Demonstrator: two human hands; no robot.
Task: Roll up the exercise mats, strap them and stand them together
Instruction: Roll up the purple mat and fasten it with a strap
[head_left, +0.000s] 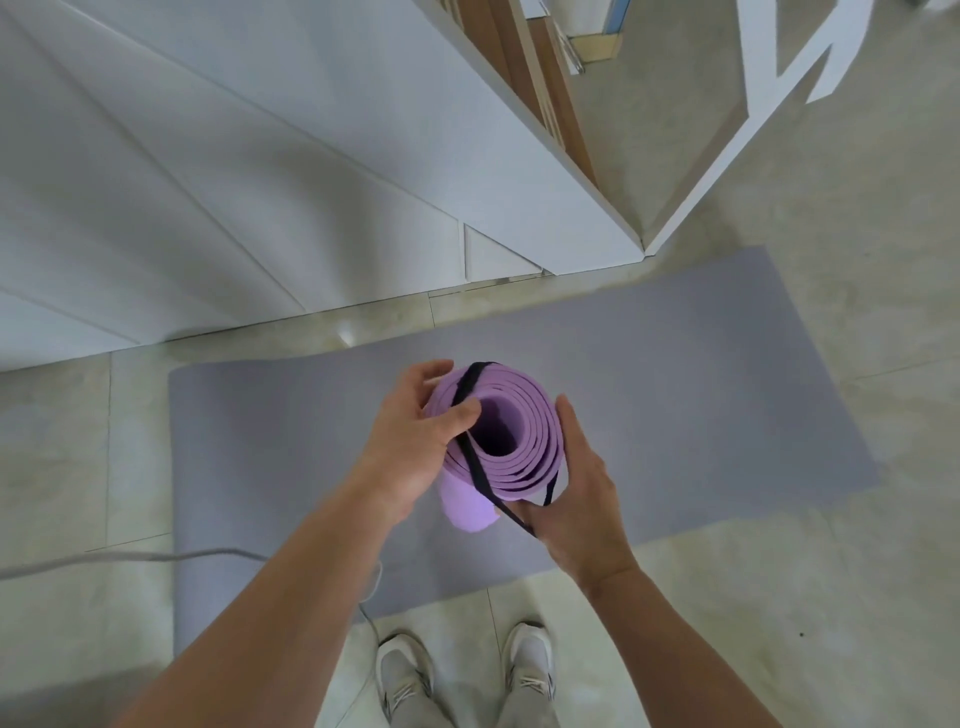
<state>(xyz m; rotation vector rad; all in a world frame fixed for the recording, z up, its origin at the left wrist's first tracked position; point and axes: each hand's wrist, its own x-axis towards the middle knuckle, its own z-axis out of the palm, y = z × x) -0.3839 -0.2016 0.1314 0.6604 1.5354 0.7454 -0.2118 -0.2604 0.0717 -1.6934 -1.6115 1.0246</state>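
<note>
1. Both hands meet just below centre of the head view, around a rolled purple mat (524, 452) held up above the floor (831, 597), its open end facing the camera.
2. Left hand (415, 447) grips the roll at its 9 o'clock side: fingers curl round the far edge and the thumb lies across the end, pressing on a black strap (470, 462).
3. Right hand (582, 509) rests against the roll's 3 to 5 o'clock side, with its fingers fairly straight and pointing toward 12 o'clock.
4. From 12 o'clock on the roll, the strap crosses the end face, passes under the left thumb and reaches the right palm at 5 o'clock. A second short length shows at the roll's 4 o'clock edge. Whether the right thumb pins the strap cannot be told.
5. Below the roll, a grey mat (701, 389) lies flat and unrolled on the floor, stretching from 8 o'clock to 3 o'clock of the frame.
6. Two pale shoes (405, 670) stand at 6 o'clock, just beside the grey mat's near edge.
7. At 8 o'clock a thin cable (130, 558) crosses the floor and passes behind the left forearm.
8. White panels (208, 182) fill the frame from 9 to 12 o'clock.
9. Brown boards (561, 104) stand at 1 o'clock.
</note>
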